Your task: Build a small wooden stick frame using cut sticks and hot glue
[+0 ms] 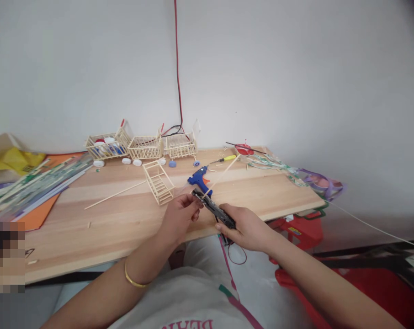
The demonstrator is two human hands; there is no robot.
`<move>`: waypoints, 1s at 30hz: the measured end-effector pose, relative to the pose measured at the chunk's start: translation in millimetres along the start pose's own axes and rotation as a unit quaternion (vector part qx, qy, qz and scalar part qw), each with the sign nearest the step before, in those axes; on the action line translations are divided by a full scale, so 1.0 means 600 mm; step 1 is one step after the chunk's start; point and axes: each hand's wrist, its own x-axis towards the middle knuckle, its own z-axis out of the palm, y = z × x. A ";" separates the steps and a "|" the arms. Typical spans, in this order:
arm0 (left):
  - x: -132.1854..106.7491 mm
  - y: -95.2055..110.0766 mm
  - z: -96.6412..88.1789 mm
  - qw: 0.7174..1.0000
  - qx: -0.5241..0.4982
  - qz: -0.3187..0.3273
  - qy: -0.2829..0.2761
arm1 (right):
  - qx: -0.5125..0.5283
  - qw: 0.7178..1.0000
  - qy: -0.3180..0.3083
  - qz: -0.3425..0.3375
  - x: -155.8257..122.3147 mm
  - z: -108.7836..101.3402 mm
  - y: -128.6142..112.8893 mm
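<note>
My right hand [243,227] is closed around the handles of dark pliers [214,209], whose jaws point up and left. A long thin wooden skewer [222,175] runs from the jaws toward the back right of the wooden board [124,219]. My left hand [180,214] pinches the skewer's near end beside the jaws. Just behind the hands lies a blue glue gun [199,179]. A small wooden stick cart frame [158,182] lies tipped on the board to the left of the hands.
Three stick-built carts [143,146] stand along the wall with bottle-cap wheels [131,161] beside them. Another skewer [114,195] lies on the board, a yellow-handled screwdriver [225,159] at the back, coloured paper and sticks [32,187] at left, red stool [301,230] at right.
</note>
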 end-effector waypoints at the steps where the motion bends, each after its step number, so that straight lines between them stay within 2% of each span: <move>1: 0.001 0.000 -0.001 1.000 0.008 -0.001 0.003 | -0.006 1.000 0.001 0.001 0.001 0.002 0.001; 8: 0.007 -0.001 -0.009 0.998 0.053 0.005 0.017 | -0.047 0.999 0.002 0.011 0.011 0.012 0.013; 13: 0.010 -0.012 -0.015 0.997 0.074 -0.009 0.029 | -0.032 0.999 -0.016 0.018 0.019 0.016 0.019; 18: 0.019 -0.032 -0.024 0.995 0.087 -0.054 0.015 | -0.024 0.998 -0.050 0.018 0.027 0.018 0.026; 22: 0.028 -0.042 -0.025 0.992 0.101 -0.071 0.016 | -0.051 0.993 -0.103 0.030 0.040 0.007 0.034; 26: 0.031 -0.039 -0.026 0.987 0.142 -0.078 0.022 | -0.097 0.986 -0.132 0.025 0.055 -0.005 0.037; 30: 0.026 -0.031 -0.032 0.973 0.209 -0.099 0.016 | -0.099 0.984 -0.145 0.019 0.060 -0.004 0.033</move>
